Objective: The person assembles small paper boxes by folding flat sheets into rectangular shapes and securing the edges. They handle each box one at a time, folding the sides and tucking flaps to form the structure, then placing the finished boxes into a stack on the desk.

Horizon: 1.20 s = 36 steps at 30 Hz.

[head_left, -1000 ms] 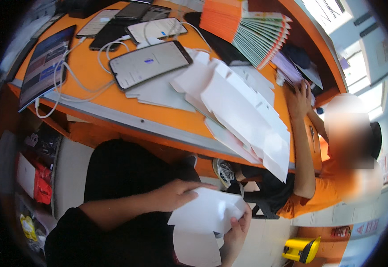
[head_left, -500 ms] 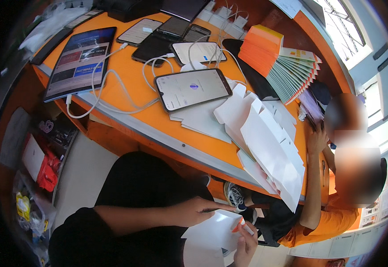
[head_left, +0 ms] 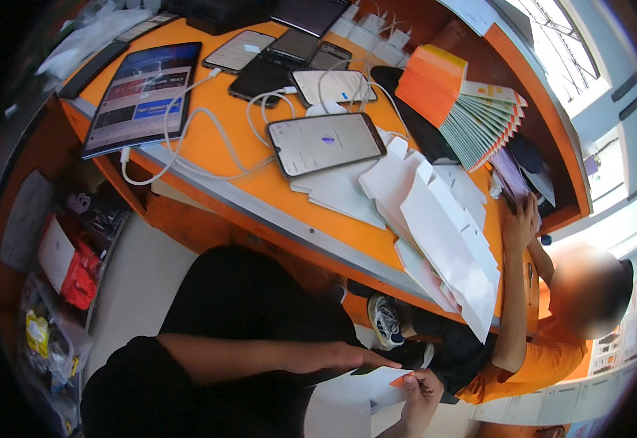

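Observation:
A white cardboard piece (head_left: 337,405) with an orange corner is over my lap at the bottom of the view. Its right end is pinched by my right hand (head_left: 422,398), thumb and fingers closed at the orange corner. My left hand (head_left: 344,358) stretches flat along the card's upper edge, fingers straight; its thumb is hidden. On the table's right front corner lie unfolded white cartons (head_left: 450,244), partly over the edge.
On the orange table (head_left: 216,157) are a charging tablet (head_left: 143,98), a lit phone (head_left: 326,144), several more phones and tangled white cables. Fanned orange-and-green boxes (head_left: 461,102) stand at the back right. A person in orange (head_left: 545,372) works at the right end.
Both hands have shifted slightly right with the card, and my left fingers have straightened along it. The card's orange corner shows at a different angle. The person's head at right has moved down.

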Motion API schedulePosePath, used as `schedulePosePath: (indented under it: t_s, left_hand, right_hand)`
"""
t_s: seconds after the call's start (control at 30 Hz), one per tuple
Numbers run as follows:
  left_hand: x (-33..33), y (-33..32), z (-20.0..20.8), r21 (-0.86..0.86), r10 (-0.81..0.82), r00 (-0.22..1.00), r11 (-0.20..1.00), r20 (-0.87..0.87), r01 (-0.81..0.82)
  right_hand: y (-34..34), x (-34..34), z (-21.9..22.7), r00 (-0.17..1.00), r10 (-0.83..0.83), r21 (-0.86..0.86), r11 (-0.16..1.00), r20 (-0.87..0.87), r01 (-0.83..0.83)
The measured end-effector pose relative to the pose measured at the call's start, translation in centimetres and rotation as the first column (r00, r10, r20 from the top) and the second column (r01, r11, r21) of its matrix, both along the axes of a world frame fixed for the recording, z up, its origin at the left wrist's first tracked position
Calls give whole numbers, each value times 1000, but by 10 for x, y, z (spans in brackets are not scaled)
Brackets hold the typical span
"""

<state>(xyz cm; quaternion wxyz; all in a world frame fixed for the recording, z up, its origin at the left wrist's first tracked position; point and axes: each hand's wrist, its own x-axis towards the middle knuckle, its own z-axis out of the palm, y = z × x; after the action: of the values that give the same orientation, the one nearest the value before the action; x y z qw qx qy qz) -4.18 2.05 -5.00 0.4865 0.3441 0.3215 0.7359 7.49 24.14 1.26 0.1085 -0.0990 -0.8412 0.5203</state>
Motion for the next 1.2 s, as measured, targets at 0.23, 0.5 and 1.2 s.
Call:
schedulePosePath:
  t_s: [0.23,0.5,1.2]
  left_hand:
    - [-2,0,9,-159,-7,967,987,-253,-34]
    - [0,3,18,-260,159,721,863,-674,-433]
    - [4,10,33,-301,174,562,698,-808,-649]
  right_hand:
    - [-30,-9,17,999,-30,163,986,35,24]
    - [-39,-10,24,994,-9,167,986,107,-9]
    - [-56,-12,-24,952,-104,362,932,288,-8]
